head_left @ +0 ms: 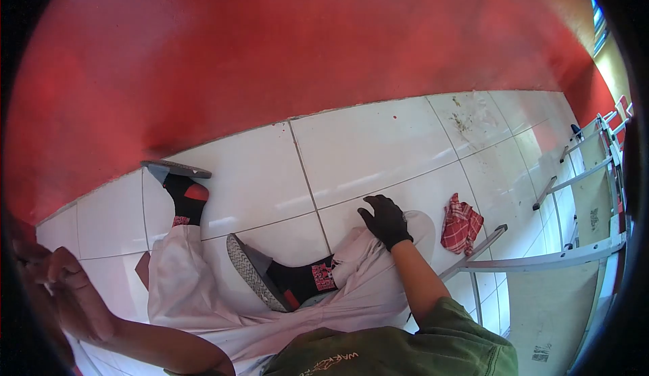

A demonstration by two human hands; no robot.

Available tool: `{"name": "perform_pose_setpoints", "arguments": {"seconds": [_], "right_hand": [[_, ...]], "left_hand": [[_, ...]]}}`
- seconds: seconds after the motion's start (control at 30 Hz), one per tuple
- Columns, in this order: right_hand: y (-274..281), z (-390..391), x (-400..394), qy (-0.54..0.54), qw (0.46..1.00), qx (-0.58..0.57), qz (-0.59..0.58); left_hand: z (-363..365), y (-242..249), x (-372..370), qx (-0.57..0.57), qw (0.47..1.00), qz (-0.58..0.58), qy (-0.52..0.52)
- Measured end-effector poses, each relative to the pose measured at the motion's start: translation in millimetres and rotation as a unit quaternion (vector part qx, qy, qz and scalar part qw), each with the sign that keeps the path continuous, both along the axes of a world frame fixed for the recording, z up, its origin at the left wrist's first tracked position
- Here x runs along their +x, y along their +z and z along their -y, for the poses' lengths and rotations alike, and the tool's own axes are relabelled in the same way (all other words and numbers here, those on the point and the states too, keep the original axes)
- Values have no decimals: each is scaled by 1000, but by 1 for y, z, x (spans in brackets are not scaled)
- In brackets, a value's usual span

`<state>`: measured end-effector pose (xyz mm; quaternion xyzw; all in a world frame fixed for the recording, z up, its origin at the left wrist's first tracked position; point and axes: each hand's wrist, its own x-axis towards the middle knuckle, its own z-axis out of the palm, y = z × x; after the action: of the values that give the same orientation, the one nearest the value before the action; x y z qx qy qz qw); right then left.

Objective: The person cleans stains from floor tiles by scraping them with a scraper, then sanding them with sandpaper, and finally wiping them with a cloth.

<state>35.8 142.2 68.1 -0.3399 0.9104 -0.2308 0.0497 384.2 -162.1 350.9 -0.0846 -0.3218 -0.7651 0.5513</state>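
Observation:
At the far left, my bare left hand point(74, 295) is raised with its fingers bent and drawn together. What they hold, if anything, cannot be made out beside a dark brownish shape at the view's edge. My right hand point(387, 221), in a black glove, rests at my bent knee in light trousers point(368, 268), its thumb apart from the fingers and nothing in it. A red checked cloth point(462, 225) lies on the floor to its right.
A red wall point(304, 38) rises beyond the white tiled floor point(372, 139). Metal-framed furniture point(547, 262) with pale panels stands at the right. My feet wear black socks and grey sandals point(253, 272). Debris marks the floor near the wall point(466, 120).

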Motion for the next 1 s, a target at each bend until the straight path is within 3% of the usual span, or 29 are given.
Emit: {"name": "perform_pose_setpoints", "arguments": {"seconds": [0.13,0.27,0.3,0.83,0.93,1.0], "right_hand": [[0,0,1,-7,1000,23,12],[-3,-1,1,-8,1000,21,20],[-3,-1,1,-5,1000,26,11],[-4,0,1,-4,999,43,7],[-4,0,0,-10,998,58,18],[-3,1,-1,-9,998,61,32]], "left_hand": [[0,16,13,10,994,-96,-47],[17,24,63,-78,993,19,-87],[23,23,84,-75,997,4,-10],[22,32,79,-117,979,-84,-145],[25,33,91,-107,965,-120,-209],[-4,47,48,-159,971,-83,-155]]}}
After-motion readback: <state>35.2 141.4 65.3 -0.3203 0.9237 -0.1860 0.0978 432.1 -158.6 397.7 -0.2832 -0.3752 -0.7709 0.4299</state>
